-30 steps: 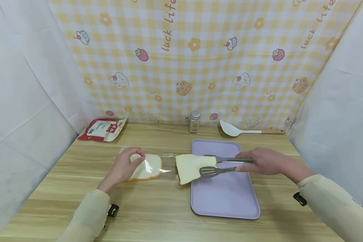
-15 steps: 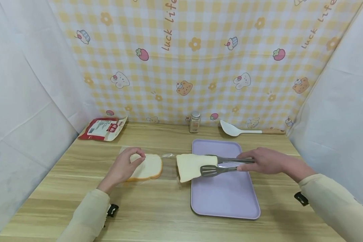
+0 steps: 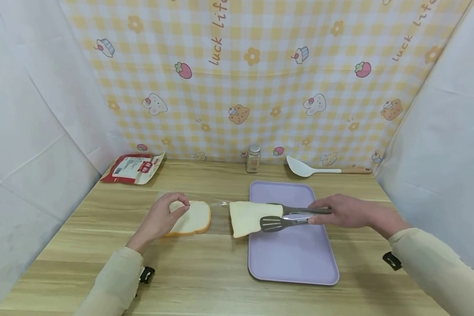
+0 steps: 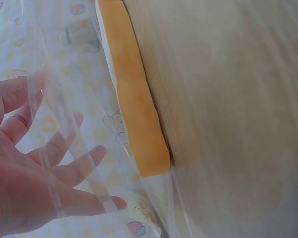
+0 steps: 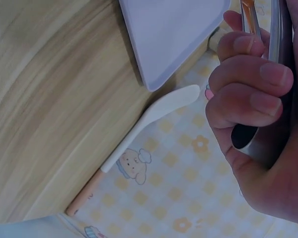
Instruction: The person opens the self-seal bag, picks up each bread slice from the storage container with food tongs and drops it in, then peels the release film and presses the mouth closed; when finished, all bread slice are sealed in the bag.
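Grey tongs [image 3: 274, 224], right grip [image 3: 345, 211] curled round them, hold bread slice [image 3: 245, 217] over left edge of lilac tray [image 3: 294, 261]. Left grip [image 3: 163, 216] pinches clear plastic film [image 3: 220, 203] by second slice [image 3: 198, 217], toward bench [image 3: 189, 281] left edge.

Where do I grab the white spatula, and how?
Best by its wooden handle, I think, reaching from the front and above. That end is slim and straight and points right; the other end is a wide head, and the curtain stands close behind.

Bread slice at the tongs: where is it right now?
In the head view, the bread slice is near the centre, between the tips of the tongs, overlapping the lilac tray's left edge.
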{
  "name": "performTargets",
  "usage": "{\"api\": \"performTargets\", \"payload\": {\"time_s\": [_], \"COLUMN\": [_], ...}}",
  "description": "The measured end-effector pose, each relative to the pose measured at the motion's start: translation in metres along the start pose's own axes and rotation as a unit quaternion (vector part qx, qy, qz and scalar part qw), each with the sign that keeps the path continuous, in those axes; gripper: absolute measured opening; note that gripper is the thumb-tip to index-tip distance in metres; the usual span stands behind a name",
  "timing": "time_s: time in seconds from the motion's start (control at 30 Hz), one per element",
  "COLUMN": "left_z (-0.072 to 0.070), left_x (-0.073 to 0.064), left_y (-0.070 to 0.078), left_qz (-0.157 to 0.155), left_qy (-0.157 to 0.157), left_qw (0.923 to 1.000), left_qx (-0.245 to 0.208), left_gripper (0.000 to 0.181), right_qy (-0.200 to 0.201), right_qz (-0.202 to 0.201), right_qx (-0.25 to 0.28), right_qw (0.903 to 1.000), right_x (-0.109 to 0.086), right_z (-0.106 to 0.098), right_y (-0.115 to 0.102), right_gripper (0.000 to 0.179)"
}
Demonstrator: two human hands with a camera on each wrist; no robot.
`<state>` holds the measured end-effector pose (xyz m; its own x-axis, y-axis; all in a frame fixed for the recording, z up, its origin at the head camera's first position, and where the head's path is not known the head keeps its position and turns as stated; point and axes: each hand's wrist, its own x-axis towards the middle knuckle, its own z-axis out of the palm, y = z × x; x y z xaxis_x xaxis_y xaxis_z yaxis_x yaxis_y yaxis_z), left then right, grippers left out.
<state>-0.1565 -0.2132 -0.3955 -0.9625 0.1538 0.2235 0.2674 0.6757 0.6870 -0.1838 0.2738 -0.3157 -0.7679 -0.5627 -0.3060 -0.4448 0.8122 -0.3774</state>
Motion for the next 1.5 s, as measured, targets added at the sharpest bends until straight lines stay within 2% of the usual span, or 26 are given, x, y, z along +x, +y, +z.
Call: {"api": "performTargets", "payload": {"time_s": [0.3, 0.47, 0.63, 0.93, 1.5], "left_z": [-0.001, -0.001, -0.001, -0.001, 0.0], "left_x": [0.0, -0.001, -0.001, 0.0, 0.001], "left_y": [0.001, 0.001, 0.003, 0.005, 0.007], "left_qz": [-0.002, -0.005, -0.022, -0.041, -0.048], "left_qy": [-0.003, 0.0, 0.005, 0.004, 0.018], "left_qw": [1.0, 1.0, 0.9997, 0.9991, 0.9987], "left_qx": [0.001, 0.0, -0.003, 0.0, 0.009], "left_gripper": [0.005, 0.005, 0.008, 0.01, 0.009], "right_qy": [0.04, 0.05, 0.062, 0.087, 0.103], "right_qz": [-0.019, -0.025, -0.024, -0.035, -0.048], "right_qx": [-0.065, -0.08, -0.091, -0.108, -0.136], "right_qw": [0.9969, 0.9952, 0.9936, 0.9896, 0.9842], "right_x": [0.002, 0.001, -0.004, -0.015, -0.025], "right_z": [0.011, 0.017, 0.021, 0.018, 0.01], "right_y": [-0.004, -0.005, -0.009, -0.011, -0.016], "right_gripper": [0.063, 0.062, 0.062, 0.059, 0.058]}}
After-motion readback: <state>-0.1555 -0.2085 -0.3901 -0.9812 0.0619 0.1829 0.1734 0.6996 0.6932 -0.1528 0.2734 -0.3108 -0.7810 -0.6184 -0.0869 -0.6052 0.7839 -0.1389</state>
